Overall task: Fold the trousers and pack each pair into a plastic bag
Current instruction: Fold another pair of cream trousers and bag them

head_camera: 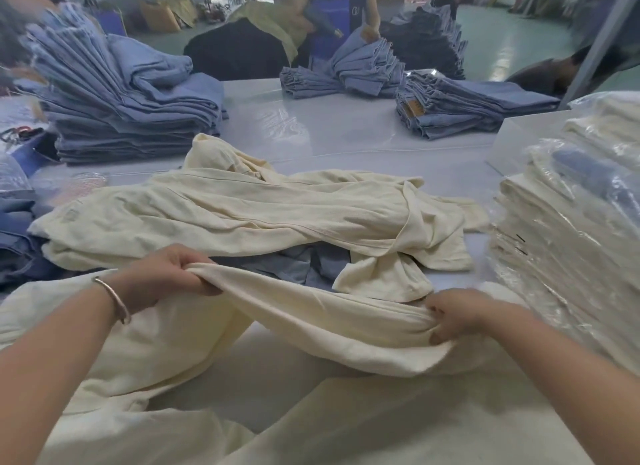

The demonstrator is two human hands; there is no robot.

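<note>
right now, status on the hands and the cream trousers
Left hand and right hand both grip the cream trousers, stretched between them, not yet folded. Loose cream pile lies just beyond. Bagged stack at right.

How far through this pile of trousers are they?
Partway. Done: a stack of bagged cream trousers stands at the right. In hand: the left hand and right hand grip one cream pair, stretched between them and not yet folded. Left: loose cream trousers heaped behind it, no bag on them.
</note>
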